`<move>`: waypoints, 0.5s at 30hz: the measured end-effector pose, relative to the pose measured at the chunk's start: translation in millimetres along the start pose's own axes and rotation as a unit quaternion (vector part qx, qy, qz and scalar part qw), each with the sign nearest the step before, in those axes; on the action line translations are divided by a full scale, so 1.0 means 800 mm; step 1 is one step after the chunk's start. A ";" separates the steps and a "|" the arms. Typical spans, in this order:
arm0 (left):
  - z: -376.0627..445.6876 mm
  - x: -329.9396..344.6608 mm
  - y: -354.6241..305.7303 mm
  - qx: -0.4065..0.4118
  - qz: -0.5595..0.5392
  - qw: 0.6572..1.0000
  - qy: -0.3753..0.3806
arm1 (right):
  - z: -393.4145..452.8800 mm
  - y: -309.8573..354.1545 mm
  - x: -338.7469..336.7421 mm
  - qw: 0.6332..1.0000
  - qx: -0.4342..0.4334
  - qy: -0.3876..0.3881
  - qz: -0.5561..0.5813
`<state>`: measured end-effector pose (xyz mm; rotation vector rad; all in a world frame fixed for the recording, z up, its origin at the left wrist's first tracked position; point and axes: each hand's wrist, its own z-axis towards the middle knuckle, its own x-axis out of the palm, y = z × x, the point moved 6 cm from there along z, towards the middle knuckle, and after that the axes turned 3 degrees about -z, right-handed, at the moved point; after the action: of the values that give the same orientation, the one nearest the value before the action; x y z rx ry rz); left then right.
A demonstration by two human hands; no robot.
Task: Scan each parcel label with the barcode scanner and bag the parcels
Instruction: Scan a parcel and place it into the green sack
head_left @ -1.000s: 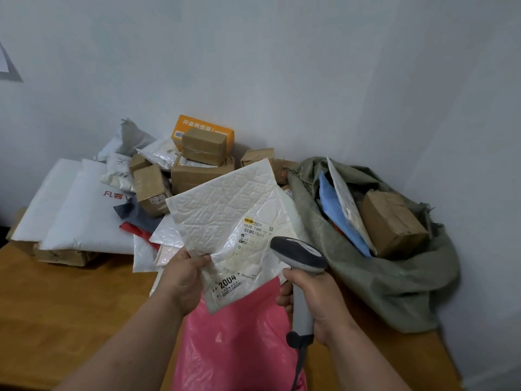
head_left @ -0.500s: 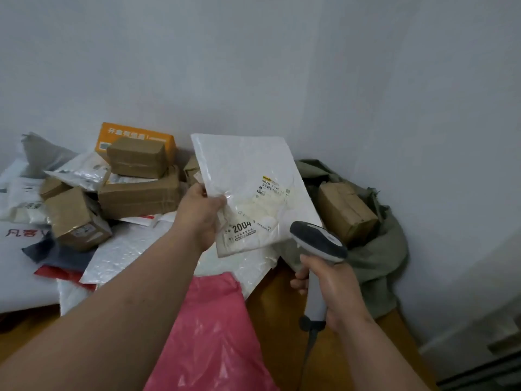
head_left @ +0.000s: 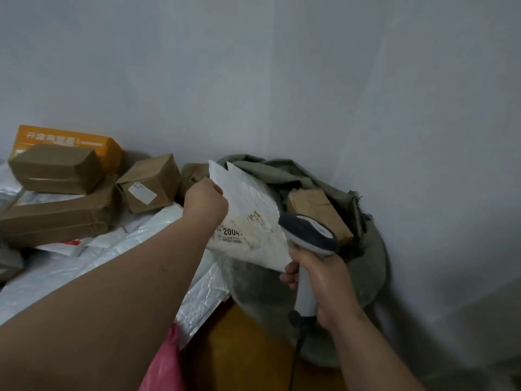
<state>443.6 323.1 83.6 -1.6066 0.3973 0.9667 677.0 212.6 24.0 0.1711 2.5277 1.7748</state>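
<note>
At far left we see the unsorted stack: an orange box (head_left: 84,142) against the wall, a brown carton (head_left: 56,167) resting in front of it on a longer flat carton (head_left: 56,215), and a smaller labelled carton (head_left: 149,186) just to their right, all lying over white poly mailers (head_left: 98,255) on the wooden table (head_left: 239,348); a pink bag (head_left: 163,365) shows at the near edge. Moving right, our left hand (head_left: 205,200) reaches across, fingers curled round the edge of the white padded mailer (head_left: 253,218), which is held tilted over the mouth of the grey-green sack (head_left: 369,261), its label marked "2004" facing us. Right of it, our right hand (head_left: 324,280) is wrapped round the handle of the barcode scanner (head_left: 308,232), whose head sits just beside the mailer's near right corner, its cable trailing down toward us. Inside the sack a brown parcel (head_left: 318,210) is already lodged. We judge the step in hand to be bagging this mailer, the scan being apparently complete, though no beam is visible to confirm it. The next move calls for lowering the mailer past the sack's slack rim and letting go, with the scanner kept out of its path, then returning left for another parcel from the stack.
</note>
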 end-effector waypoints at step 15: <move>-0.002 0.062 0.016 0.004 -0.021 0.999 0.032 | 0.027 -0.035 -0.013 0.998 0.048 0.037 -0.009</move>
<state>464.8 329.9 37.4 -1.6352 0.4104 0.8825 688.2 222.2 -9.8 0.0872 2.6577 1.6854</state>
